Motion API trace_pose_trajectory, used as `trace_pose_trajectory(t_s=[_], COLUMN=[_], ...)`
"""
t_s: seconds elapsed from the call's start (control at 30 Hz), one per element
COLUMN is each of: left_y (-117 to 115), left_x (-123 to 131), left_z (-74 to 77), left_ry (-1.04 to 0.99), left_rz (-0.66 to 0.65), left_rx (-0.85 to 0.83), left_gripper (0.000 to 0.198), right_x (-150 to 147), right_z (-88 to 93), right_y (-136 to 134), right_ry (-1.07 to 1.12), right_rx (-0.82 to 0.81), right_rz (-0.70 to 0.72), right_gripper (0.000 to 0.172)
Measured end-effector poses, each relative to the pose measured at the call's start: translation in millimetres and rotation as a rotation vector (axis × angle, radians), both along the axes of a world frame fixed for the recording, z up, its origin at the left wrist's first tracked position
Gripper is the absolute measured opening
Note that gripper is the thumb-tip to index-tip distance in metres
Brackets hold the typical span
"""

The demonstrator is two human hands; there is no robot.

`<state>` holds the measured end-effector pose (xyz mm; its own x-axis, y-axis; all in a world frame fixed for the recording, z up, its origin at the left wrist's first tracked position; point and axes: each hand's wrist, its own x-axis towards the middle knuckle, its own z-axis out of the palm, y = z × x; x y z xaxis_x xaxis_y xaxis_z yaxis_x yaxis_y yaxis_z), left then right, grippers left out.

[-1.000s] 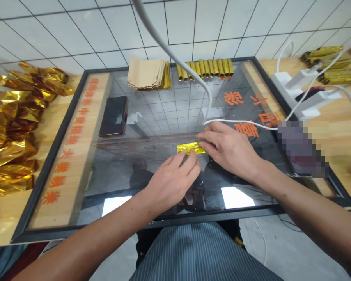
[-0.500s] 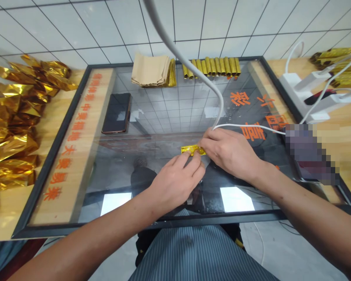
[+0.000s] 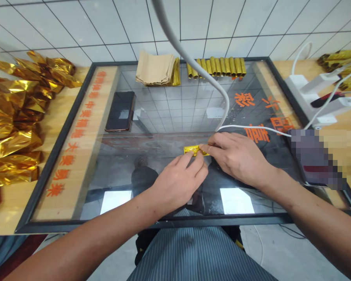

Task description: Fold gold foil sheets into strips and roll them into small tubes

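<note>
A small gold foil roll (image 3: 189, 150) lies on the glass tabletop (image 3: 163, 117), partly covered by my fingers. My left hand (image 3: 179, 183) presses its bent fingertips along the near edge of the roll. At the right end, my right hand (image 3: 236, 156) holds the foil with thumb and fingers closed together; its far fingers curl under and are partly hidden. A white cable (image 3: 215, 84) hangs down just behind my right hand.
Crumpled gold foil pieces (image 3: 17, 117) cover the left side. Brown paper sheets (image 3: 154, 68) and a row of gold tubes (image 3: 222, 67) stand at the back. A dark phone (image 3: 120, 111) lies left; a power strip (image 3: 301, 93) and another phone (image 3: 312, 156) are right.
The whole view has shifted slightly, so things appear a little further right. The fingers of my right hand have moved slightly over the foil roll; both hands stay on it.
</note>
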<state>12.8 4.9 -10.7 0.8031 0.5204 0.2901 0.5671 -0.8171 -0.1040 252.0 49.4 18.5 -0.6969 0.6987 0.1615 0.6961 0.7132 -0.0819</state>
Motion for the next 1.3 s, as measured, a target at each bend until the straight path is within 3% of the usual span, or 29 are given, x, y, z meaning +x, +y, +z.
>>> trace_pose_trajectory(t_s=[0.17,0.4,0.53,0.67,0.73,0.83,0.97,1.13,1.3], left_y=[0,8,13,15,16,18,25,45,59], left_x=[-1,-2,-5,-3,0,5,4,-14,-29], left_z=[-0.5,-1.4,-0.7,2.2,3.3,3.4,2.6,0.6,-2.3], left_ry=[0.008,-0.031,-0.114,-0.177,-0.193,-0.186,-0.175,-0.209,-0.209], left_rz=[0.0,0.008,0.026,0.051,0.062,0.085,0.064,-0.085,-0.077], left_rx=[-0.003,-0.069,-0.106,-0.19,-0.194,-0.166,-0.162,-0.156,-0.177], left_gripper=[0.025,0.03,0.033,0.032,0.033,0.03,0.024,0.031,0.034], right_x=[-2,-6,-8,-4,1,9,14,16,19], right_z=[-0.1,-1.0,4.3,9.6,9.6,6.5,1.9,-2.6,-11.0], right_y=[10,17,-2,-13,-10,4,23,30,32], right_ry=[0.113,0.092,0.148,0.261,0.34,0.402,0.362,0.363,0.385], right_rx=[-0.042,-0.096,-0.246,-0.457,-0.473,-0.329,-0.279,-0.265,-0.245], right_rz=[-0.043,-0.119,-0.25,-0.273,-0.284,-0.198,-0.03,0.033,0.028], right_gripper=[0.029,0.026,0.027,0.033,0.033,0.039,0.053,0.041,0.03])
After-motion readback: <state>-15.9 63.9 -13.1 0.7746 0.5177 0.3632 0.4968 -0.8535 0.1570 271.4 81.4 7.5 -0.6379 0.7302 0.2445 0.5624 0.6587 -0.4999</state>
